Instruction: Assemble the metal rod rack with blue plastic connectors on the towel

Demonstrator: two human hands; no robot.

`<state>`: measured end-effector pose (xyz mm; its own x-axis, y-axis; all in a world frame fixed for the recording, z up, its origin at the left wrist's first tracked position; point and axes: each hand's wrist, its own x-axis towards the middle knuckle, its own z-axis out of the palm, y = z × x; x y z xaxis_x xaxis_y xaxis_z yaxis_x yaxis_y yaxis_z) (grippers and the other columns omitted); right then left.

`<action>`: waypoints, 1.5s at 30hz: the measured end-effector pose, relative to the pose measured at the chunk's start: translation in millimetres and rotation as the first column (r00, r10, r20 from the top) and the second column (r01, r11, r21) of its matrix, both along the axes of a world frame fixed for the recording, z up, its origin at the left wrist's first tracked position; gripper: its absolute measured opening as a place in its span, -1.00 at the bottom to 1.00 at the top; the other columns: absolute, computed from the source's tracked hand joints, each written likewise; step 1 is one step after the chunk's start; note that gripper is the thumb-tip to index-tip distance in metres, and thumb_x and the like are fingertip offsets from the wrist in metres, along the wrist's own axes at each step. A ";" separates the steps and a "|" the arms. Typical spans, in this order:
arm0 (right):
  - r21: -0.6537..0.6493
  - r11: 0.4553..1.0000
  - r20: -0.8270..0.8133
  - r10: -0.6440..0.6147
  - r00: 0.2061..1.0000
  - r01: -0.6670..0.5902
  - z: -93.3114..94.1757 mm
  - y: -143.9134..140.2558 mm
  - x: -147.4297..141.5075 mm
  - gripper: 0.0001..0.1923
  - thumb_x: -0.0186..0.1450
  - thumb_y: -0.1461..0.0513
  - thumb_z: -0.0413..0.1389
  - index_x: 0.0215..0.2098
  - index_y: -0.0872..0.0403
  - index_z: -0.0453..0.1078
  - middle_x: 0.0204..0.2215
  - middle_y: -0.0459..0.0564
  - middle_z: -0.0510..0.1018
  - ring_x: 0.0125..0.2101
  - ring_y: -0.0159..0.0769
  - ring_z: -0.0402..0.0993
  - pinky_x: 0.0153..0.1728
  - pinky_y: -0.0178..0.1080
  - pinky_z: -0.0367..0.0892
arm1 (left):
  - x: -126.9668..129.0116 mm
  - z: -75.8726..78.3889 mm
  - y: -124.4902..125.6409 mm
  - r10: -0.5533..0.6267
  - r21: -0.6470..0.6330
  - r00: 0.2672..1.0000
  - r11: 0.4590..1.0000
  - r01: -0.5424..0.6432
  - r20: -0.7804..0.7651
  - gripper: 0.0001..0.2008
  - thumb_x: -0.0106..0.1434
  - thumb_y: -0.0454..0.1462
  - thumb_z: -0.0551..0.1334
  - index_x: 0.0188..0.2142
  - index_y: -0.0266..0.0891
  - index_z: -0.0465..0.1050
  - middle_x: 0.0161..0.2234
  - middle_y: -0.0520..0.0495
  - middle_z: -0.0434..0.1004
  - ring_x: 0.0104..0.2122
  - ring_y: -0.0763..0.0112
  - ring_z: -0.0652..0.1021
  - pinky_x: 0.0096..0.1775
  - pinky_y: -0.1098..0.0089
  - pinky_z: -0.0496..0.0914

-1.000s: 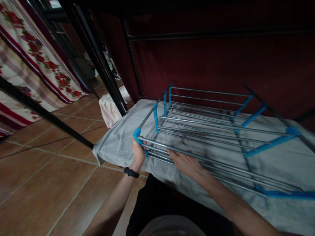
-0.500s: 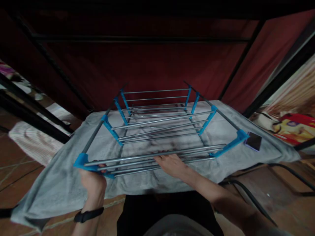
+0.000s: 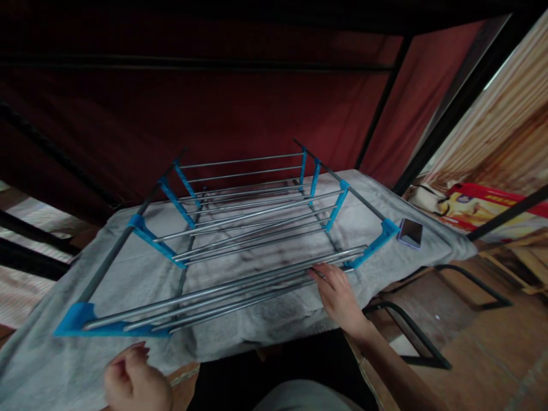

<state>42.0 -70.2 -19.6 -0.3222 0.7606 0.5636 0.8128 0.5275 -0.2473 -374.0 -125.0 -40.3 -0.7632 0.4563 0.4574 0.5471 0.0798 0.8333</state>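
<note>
A rack of grey metal tubes (image 3: 240, 286) with blue plastic brackets lies across a grey cloth. Its nearest tubes run between a blue left corner bracket (image 3: 79, 321) and a blue right bracket (image 3: 374, 245). My right hand (image 3: 338, 297) grips one of these front tubes close to the right bracket, fingertips curled over it. Below the left corner, clear of the rack, is my left hand (image 3: 137, 379); its fingers are curled in, with nothing visible in them. Several tubes in the rack's middle lie slanted and cross one another.
A phone (image 3: 410, 233) lies on the grey cloth (image 3: 240, 337) right of the rack. Dark red fabric (image 3: 222, 114) and black frame bars close off the back. A red and yellow package (image 3: 483, 208) and a black metal frame (image 3: 422, 325) are at the right.
My left hand has let go of the left corner bracket and drawn down toward me. My right hand has shifted right along the front tubes. The view has turned rightward.
</note>
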 end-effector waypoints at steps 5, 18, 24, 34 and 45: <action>-0.065 0.975 -0.308 -0.223 0.925 0.213 -18.6 -14.5 31.3 -0.66 0.39 0.31 -0.08 0.01 -0.02 0.44 -0.05 0.06 0.51 0.03 -0.14 0.41 0.05 0.01 0.32 | 54.5 15.4 -5.1 -0.494 -0.162 0.725 0.862 0.480 -0.479 -0.91 0.36 -0.28 0.15 -0.23 -0.13 0.43 -0.26 -0.06 0.51 -0.22 0.20 0.52 -0.11 0.19 0.37; -0.315 0.863 -0.758 -0.479 0.442 0.395 -24.3 24.9 101.1 -0.40 0.25 0.09 0.07 0.23 0.08 0.28 0.16 0.19 0.43 0.11 -0.10 0.40 0.19 0.06 0.23 | 203.4 48.9 58.5 -0.687 -0.454 0.214 0.649 0.611 -0.694 -0.71 0.40 -0.36 0.13 0.06 -0.26 0.48 -0.05 -0.20 0.59 -0.07 0.20 0.55 0.01 0.21 0.37; -0.330 0.899 -0.782 -0.431 0.450 0.288 -27.4 36.1 97.5 -0.45 0.26 0.08 0.10 0.19 0.09 0.32 0.01 0.16 0.57 0.02 -0.11 0.50 0.12 0.02 0.33 | 240.2 58.5 74.1 -0.795 -0.644 0.102 0.551 0.531 -0.597 -0.60 0.43 -0.34 0.09 0.23 -0.24 0.35 0.10 -0.20 0.54 0.02 0.21 0.54 0.10 0.18 0.36; -0.349 0.913 -0.753 -0.407 0.518 0.211 -12.9 28.3 92.7 -0.58 0.29 0.09 0.07 0.06 0.06 0.42 0.01 0.12 0.58 0.05 -0.09 0.48 0.17 0.06 0.30 | 266.4 64.5 88.4 -0.912 -0.733 0.153 0.399 0.551 -0.381 -0.58 0.41 -0.37 0.13 0.22 -0.09 0.38 -0.02 -0.13 0.62 -0.09 0.28 0.62 -0.10 0.31 0.46; -0.346 0.904 -0.692 -0.427 0.582 0.252 -9.0 21.0 84.7 -0.51 0.31 0.12 0.01 0.15 0.08 0.42 -0.01 0.13 0.61 0.03 -0.10 0.50 0.13 0.02 0.33 | 266.9 76.5 86.2 -0.896 -0.699 0.214 0.438 0.565 -0.388 -0.66 0.44 -0.29 0.13 0.15 -0.06 0.47 -0.10 -0.09 0.66 -0.18 0.29 0.64 -0.18 0.32 0.44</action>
